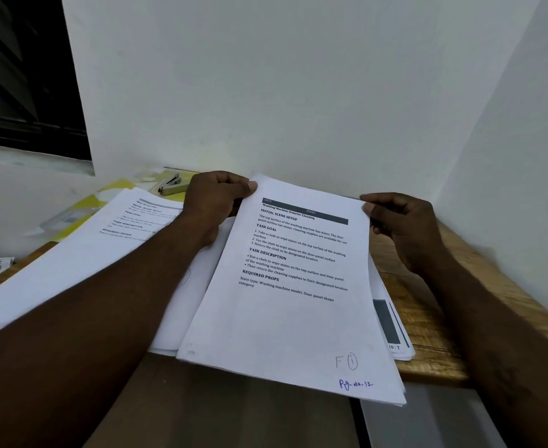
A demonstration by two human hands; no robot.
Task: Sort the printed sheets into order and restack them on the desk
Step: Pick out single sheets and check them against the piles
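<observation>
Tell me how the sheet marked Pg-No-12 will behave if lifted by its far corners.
Probably floppy: the sheet is thin, and the left hand and right hand pinch only its far corners. It may slide, since it overhangs the desk.

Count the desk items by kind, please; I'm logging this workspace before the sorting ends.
Piles of printed sheets: 3 (held pile, pile beneath it, left pile)
Stapler: 1
Yellow folder: 1
Total: 5

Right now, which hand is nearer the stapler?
Left. The left hand pinches the sheet at its top-left corner, beside the stapler; the right hand holds the top-right corner, across the sheet.
</observation>
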